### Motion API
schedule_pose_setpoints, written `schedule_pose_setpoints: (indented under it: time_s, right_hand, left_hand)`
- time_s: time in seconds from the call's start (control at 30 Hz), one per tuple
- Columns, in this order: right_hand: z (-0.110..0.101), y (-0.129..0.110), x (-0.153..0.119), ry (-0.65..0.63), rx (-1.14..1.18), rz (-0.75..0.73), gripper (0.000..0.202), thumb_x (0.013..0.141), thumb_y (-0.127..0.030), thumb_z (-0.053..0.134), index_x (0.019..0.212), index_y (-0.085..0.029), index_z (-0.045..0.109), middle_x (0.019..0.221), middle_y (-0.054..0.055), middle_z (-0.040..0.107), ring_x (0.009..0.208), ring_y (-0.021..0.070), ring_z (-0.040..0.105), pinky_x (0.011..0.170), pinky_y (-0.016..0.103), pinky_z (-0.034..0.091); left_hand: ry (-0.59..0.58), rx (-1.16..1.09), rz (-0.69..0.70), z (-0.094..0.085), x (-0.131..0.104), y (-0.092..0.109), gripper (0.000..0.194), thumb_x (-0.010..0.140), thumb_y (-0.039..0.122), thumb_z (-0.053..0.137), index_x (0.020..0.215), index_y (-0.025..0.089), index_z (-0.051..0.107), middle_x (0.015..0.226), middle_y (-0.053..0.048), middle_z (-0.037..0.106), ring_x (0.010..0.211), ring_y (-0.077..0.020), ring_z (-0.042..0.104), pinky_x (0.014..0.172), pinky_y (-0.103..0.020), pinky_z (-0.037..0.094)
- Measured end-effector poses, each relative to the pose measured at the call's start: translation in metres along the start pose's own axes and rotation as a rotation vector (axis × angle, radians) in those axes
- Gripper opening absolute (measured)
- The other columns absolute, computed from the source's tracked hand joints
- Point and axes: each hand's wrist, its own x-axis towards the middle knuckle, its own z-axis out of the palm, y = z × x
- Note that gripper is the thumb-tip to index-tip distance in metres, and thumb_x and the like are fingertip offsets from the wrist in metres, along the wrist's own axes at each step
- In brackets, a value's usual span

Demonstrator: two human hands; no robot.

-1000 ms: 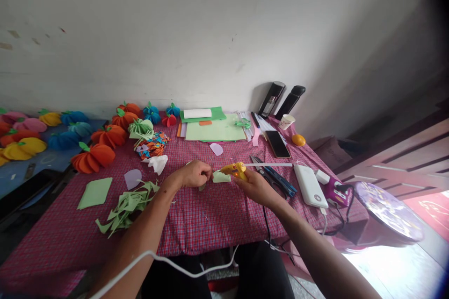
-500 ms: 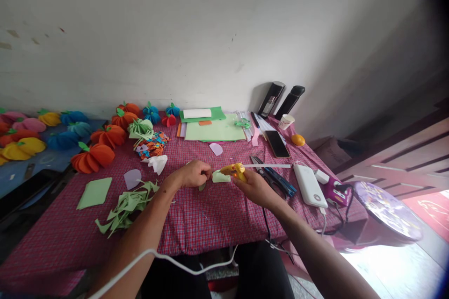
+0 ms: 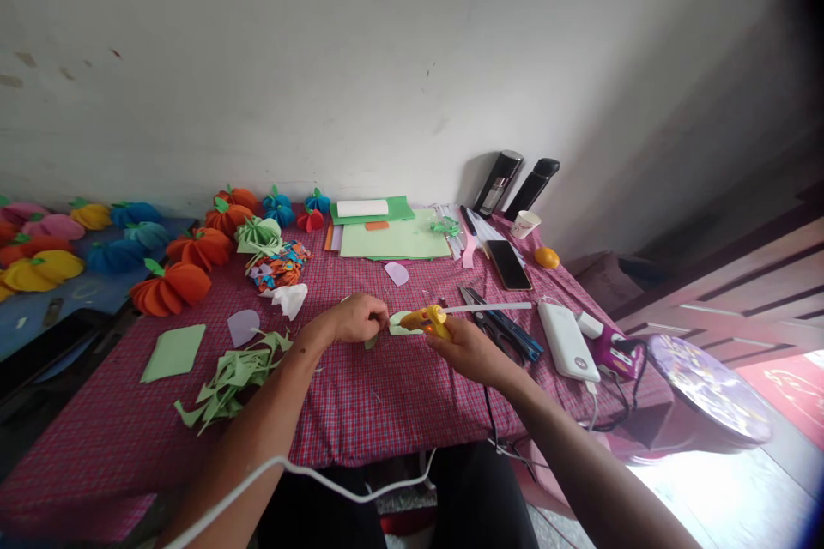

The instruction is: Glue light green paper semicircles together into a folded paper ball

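My right hand [image 3: 464,348] is wrapped round a yellow glue gun [image 3: 430,319], and a pale glue stick [image 3: 493,306] juts out of its back end. The gun's nozzle points left, over a light green paper piece [image 3: 396,324] in front of me. At that paper's left side my left hand [image 3: 356,318] is closed, its fingers curled down on light green paper whose corner peeks out below them. The exact fingertip hold is hidden. Left of my forearm lie green paper scraps [image 3: 238,382], a square green paper stack [image 3: 173,354] and a lilac paper piece [image 3: 243,328].
Paper pumpkins [image 3: 171,290] crowd the table's left. Scissors [image 3: 493,326], a blue-handled tool [image 3: 520,333], a phone [image 3: 508,264] and a power bank [image 3: 567,340] lie to the right. Two black flasks [image 3: 499,182] and a paper cup [image 3: 525,224] stand behind. A white cable [image 3: 348,495] crosses my lap.
The glue gun in my right hand has shifted slightly left and down along the green paper. My left hand has stayed in place.
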Motion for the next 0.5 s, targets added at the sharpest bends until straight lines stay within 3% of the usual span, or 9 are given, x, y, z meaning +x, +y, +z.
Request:
schedule_pose_setpoints:
  time_s: [0.1,0.27,0.5]
  right_hand:
    - [-0.002,0.005,0.0,0.034,0.017,-0.007,0.029,0.093,-0.038,0.054,0.108,-0.019,0.069,0.086,0.004,0.069,0.075,0.0188,0.061,0.072,0.031,0.045]
    - [-0.001,0.01,0.008,0.078,-0.064,0.075,0.032,0.093,-0.046,0.054,0.096,-0.017,0.068,0.072,0.001,0.063,0.064,0.0171,0.055,0.064,0.03,0.043]
    - [-0.012,0.003,0.002,0.091,-0.153,0.083,0.027,0.092,-0.039,0.054,0.099,-0.017,0.067,0.077,0.004,0.066,0.068,0.0193,0.058,0.066,0.031,0.041]
  left_hand:
    - [-0.005,0.001,-0.007,0.001,0.0,-0.002,0.033,0.067,0.006,0.049,0.084,0.016,0.075,0.078,-0.001,0.073,0.071,-0.0134,0.063,0.067,-0.022,0.045]
    - [0.004,0.011,-0.003,0.001,0.001,-0.003,0.026,0.067,0.006,0.048,0.076,0.016,0.071,0.074,0.0,0.071,0.067,-0.0128,0.06,0.064,-0.021,0.043]
    - [0.005,0.014,-0.006,0.0,0.001,0.001,0.025,0.066,0.005,0.049,0.075,0.016,0.07,0.073,0.0,0.07,0.068,-0.013,0.06,0.066,-0.021,0.043]
